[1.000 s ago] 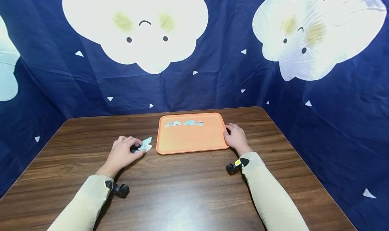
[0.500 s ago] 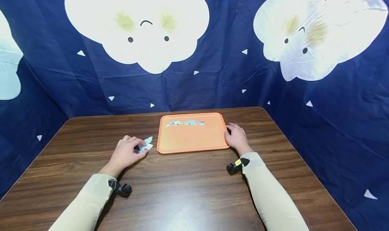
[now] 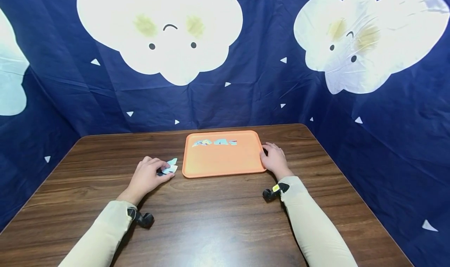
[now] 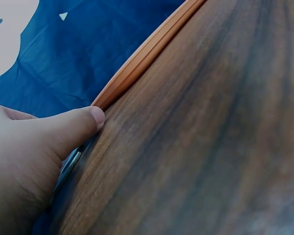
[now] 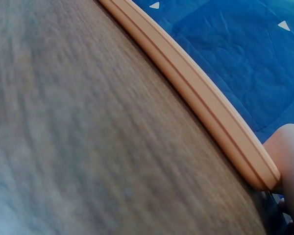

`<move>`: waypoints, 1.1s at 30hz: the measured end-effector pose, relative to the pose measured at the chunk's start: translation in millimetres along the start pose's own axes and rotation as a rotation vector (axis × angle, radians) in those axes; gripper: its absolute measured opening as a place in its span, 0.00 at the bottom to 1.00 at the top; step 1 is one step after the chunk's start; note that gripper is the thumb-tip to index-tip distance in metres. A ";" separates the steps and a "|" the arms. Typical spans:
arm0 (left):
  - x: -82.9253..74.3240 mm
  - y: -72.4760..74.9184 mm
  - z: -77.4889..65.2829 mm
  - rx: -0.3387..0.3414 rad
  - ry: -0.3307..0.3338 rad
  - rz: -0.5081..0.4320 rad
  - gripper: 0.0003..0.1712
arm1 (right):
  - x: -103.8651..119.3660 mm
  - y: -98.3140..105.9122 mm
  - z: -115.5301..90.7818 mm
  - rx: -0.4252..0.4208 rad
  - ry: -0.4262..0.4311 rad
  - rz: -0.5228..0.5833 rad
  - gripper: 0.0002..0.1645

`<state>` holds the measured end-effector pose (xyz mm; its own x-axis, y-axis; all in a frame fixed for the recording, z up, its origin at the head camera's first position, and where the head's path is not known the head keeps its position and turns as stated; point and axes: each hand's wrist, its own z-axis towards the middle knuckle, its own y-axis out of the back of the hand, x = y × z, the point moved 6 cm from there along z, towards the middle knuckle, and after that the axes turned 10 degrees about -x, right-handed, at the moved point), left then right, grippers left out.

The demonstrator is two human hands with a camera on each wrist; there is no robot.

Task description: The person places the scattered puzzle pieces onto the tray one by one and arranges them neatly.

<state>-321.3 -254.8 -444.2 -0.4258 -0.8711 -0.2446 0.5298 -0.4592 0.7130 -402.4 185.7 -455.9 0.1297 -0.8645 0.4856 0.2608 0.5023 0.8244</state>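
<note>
From my head camera, my left hand (image 3: 145, 177) bends over pale-blue pieces (image 3: 171, 168) on the wood-grain counter (image 3: 211, 224), thumb and fingers parted about them; I cannot tell whether they pinch. My right hand (image 3: 275, 161), well apart from it, touches the near side of an orange tray (image 3: 225, 161) lying between my hands; I cannot tell whether it grips the rim. Printed scraps (image 3: 220, 142) sit in a row in the tray, farther off than my fingertips. Beyond both hands hangs a navy cloth (image 3: 211, 107) with white clouds (image 3: 172, 60).

In the left wrist view, my thumb (image 4: 81, 125) stretches low over the counter, the tray's rim running away beyond its tip.

In the right wrist view, the tray's side slants down to my right hand, partly out of frame at the corner.
</note>
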 end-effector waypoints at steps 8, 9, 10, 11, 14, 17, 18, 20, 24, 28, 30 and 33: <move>-6.4 -1.3 3.1 0.004 0.028 0.046 0.21 | 1.4 4.4 -1.4 -0.019 0.012 0.011 0.28; -7.2 -1.5 3.6 0.000 0.033 0.049 0.21 | 1.5 4.6 -1.4 -0.019 0.013 0.011 0.28; -8.3 -1.6 4.1 -0.006 0.036 0.051 0.21 | 1.5 4.9 -1.5 -0.020 0.014 0.011 0.28; -9.4 -2.0 4.7 -0.013 0.037 0.054 0.21 | 1.3 5.1 -1.5 -0.021 0.015 0.012 0.28; -13.9 -3.8 7.4 -0.043 0.038 0.052 0.21 | 0.3 5.5 -1.3 -0.023 0.014 0.009 0.28; -20.3 -7.9 11.3 -0.066 0.037 0.038 0.22 | -0.5 6.3 -0.7 -0.025 0.011 0.007 0.28; -22.6 -9.7 12.8 -0.069 0.040 0.032 0.22 | -0.5 6.6 -0.5 -0.026 0.011 0.009 0.28; -27.0 -13.6 15.9 -0.072 0.042 0.026 0.22 | 0.0 7.4 -0.3 -0.026 0.009 0.013 0.28; -36.4 -19.3 22.1 -0.084 0.045 0.013 0.21 | 1.5 8.1 -0.2 -0.021 0.011 0.015 0.28; -49.5 -22.7 27.9 -0.120 0.017 0.010 0.22 | 1.3 6.5 -0.4 -0.018 0.017 0.011 0.28; -56.9 -24.3 30.8 -0.146 0.003 0.013 0.22 | 0.8 5.0 -0.2 -0.018 0.019 0.015 0.27; -67.4 -27.0 36.6 -0.177 -0.008 0.019 0.22 | 0.7 2.6 -0.1 -0.017 0.022 0.019 0.27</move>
<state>-333.7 -177.3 -422.8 -0.4199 -0.8790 -0.2261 0.6586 -0.4665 0.5905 -401.6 186.4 -453.5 0.1558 -0.8550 0.4946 0.2744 0.5185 0.8099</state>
